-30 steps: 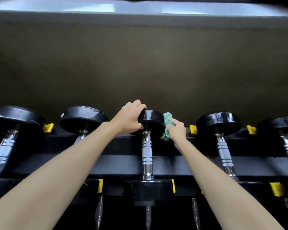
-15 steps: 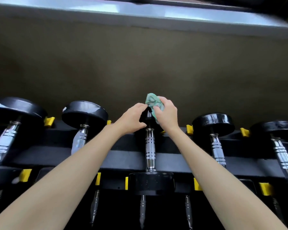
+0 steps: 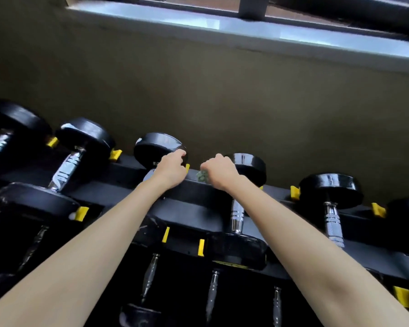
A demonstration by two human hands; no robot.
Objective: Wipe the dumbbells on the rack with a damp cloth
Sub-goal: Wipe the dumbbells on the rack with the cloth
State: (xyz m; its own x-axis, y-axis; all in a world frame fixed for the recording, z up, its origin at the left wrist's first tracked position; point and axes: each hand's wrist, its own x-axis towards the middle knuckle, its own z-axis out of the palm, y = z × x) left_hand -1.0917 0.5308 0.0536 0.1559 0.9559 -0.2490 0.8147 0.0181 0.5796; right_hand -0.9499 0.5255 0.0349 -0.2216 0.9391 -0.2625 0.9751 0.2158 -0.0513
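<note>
Black dumbbells with chrome handles lie in a row on a black rack [image 3: 194, 208] with yellow dividers. My left hand [image 3: 170, 172] grips the lower right edge of the far head of one dumbbell [image 3: 158, 145]; my forearm hides its handle. My right hand [image 3: 220, 172] is a fist holding the bunched green cloth [image 3: 202, 177], which peeks out on its left side. This hand sits just left of the far head of the neighbouring dumbbell [image 3: 250, 165], above the rack's rear bar. Whether the cloth touches that head I cannot tell.
More dumbbells [image 3: 331, 190] lie to the right and two [image 3: 85, 135] to the left. A lower tier holds several chrome handles [image 3: 149, 274]. A dark wall [image 3: 198, 90] rises close behind the rack, under a window sill [image 3: 246, 27].
The view has swung and tilted. My right hand has dropped with the cloth from the top of a dumbbell head to the rack's rear bar. My left hand stays on a dumbbell head.
</note>
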